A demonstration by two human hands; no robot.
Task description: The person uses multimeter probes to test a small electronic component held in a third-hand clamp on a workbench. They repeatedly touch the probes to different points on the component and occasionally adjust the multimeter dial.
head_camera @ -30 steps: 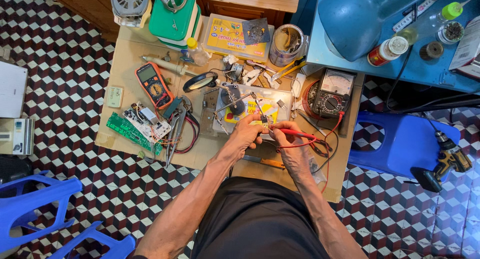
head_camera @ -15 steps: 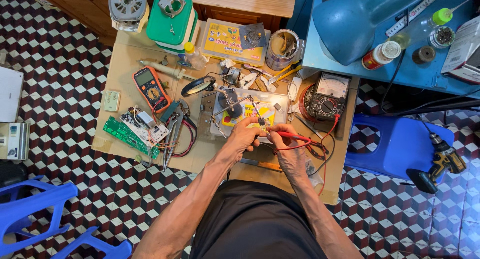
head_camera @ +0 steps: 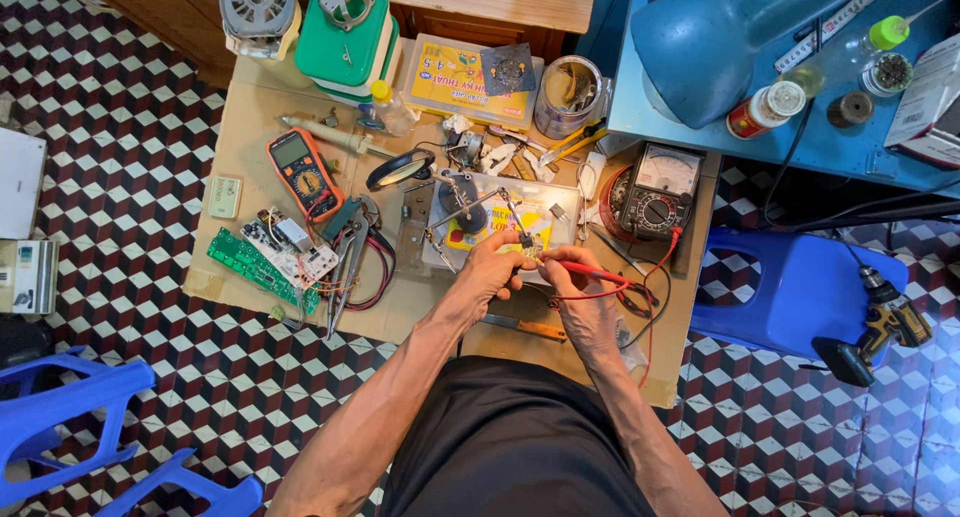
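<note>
Red probe [head_camera: 590,271] pinched in right hand [head_camera: 585,297]; left hand's [head_camera: 490,269] grip indiscernible.

Both forearms extended forward, left hand [head_camera: 492,267] and right hand [head_camera: 580,277] close together, fingers pinched.

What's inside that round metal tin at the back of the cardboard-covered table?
The open round metal tin holds a brownish jumble, perhaps wire or scraps; it is too small to identify. Yellow-handled tools lie beside it, not inside. Its bottom is covered.
</note>
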